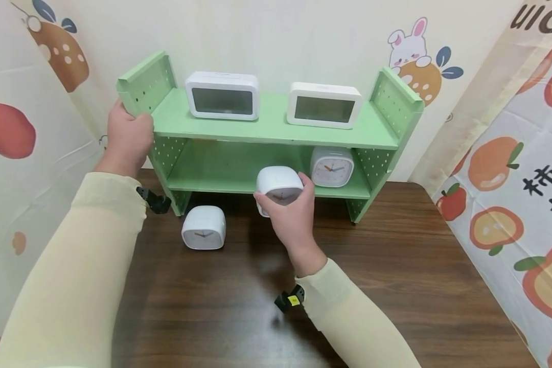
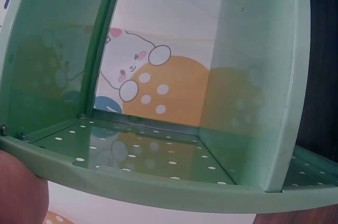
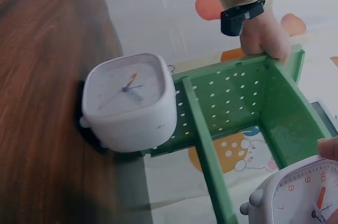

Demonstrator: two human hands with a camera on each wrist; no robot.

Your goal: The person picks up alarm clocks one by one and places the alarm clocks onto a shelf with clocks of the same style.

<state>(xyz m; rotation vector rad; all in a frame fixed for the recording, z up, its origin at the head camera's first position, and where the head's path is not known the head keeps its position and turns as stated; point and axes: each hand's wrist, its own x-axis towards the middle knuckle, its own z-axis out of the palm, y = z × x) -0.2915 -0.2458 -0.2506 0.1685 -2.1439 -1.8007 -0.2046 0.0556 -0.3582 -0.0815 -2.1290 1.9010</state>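
Left hand (image 1: pixel 129 134) gripped left end of green shelf (image 1: pixel 272 115). Small clock (image 1: pixel 204 220) sat on table (image 1: pixel 188 312). White clock (image 1: pixel 276 175) hung in front of lower board (image 1: pixel 211 166), pinched between thumb and fingers of right hand (image 1: pixel 295 221). Looked light, hard, smooth, maybe slippery; face might crack. Sides seemed best for holding. Another clock (image 1: pixel 332 168) stood at lower board's right end.
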